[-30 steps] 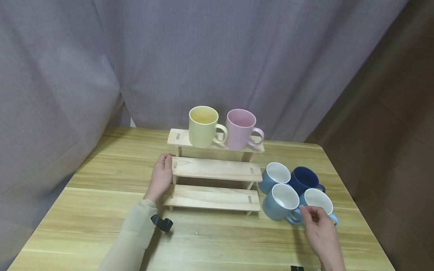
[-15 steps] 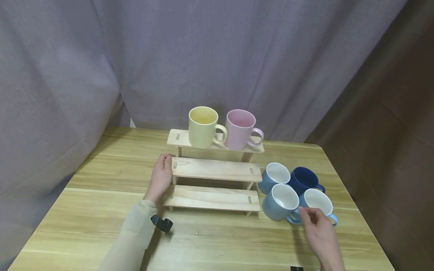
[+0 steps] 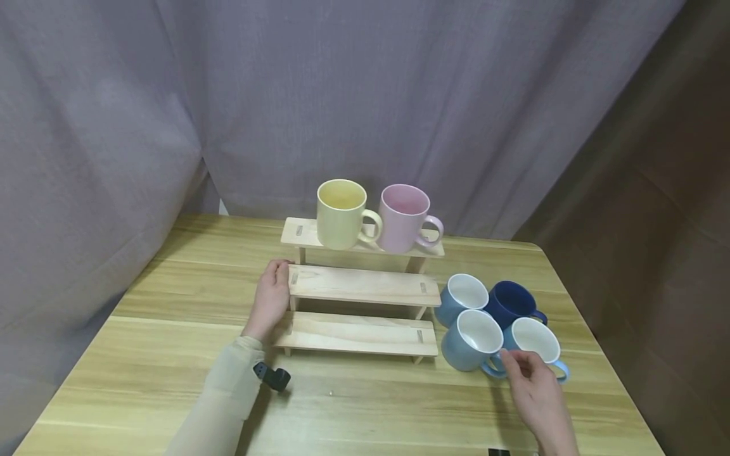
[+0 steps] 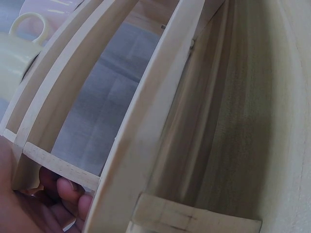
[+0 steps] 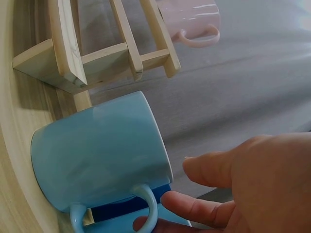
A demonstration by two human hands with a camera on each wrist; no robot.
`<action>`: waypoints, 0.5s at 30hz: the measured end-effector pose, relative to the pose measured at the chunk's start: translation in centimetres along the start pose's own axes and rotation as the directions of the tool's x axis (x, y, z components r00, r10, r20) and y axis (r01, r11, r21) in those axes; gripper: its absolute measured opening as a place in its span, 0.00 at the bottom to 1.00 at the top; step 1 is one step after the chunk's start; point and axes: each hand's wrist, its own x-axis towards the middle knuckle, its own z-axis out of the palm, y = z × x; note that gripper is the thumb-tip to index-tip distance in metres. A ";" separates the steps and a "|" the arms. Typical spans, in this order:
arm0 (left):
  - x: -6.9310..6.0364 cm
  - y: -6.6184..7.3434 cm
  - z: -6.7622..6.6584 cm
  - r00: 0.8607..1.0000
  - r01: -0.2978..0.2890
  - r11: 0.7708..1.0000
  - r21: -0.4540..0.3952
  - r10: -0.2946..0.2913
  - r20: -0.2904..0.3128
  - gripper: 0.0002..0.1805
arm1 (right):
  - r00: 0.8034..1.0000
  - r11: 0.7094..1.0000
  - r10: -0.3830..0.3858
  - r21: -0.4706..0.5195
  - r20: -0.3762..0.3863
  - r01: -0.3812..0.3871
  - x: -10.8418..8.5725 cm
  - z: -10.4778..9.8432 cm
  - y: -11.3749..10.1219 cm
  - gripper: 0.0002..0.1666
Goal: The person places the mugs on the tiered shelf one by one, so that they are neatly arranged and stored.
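My left hand (image 3: 270,299) holds the left side of a three-tier wooden shelf (image 3: 365,284); in the left wrist view its fingers (image 4: 68,189) curl round an upright beneath a plank. On the top tier stand a yellow mug (image 3: 336,221) and a pink mug (image 3: 399,221), handles to the right. My right hand (image 3: 538,392) is at the handle of the front light blue mug (image 3: 463,348). In the right wrist view its thumb and forefinger stand apart, and another fingertip (image 5: 141,222) shows at the handle loop. That mug stands upright on the table.
Behind the front mug are another light blue mug (image 3: 453,304), a dark blue mug (image 3: 507,304) and a third light blue mug (image 3: 533,335), close together right of the shelf. Grey curtain (image 3: 365,95) hangs behind the wooden table (image 3: 365,418).
Almost nothing differs. My right hand has shifted very slightly downward at the mug handle; the left hand, shelf and mugs stay put.
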 end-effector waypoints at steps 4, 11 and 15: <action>0.0 0.0 0.0 1.000 0.007 1.000 -0.003 -0.007 -0.003 0.23 | 1.000 1.000 0.005 0.005 0.006 -0.005 0.0 0.0 0.0 0.41; 0.0 -0.1 0.0 1.000 0.013 1.000 -0.013 -0.013 -0.003 0.24 | 1.000 1.000 0.008 0.004 0.010 -0.008 0.0 0.0 0.0 0.42; 0.0 -0.1 0.0 1.000 0.011 1.000 -0.012 -0.011 0.000 0.23 | 1.000 1.000 0.011 0.004 0.008 -0.011 0.1 0.1 0.1 0.43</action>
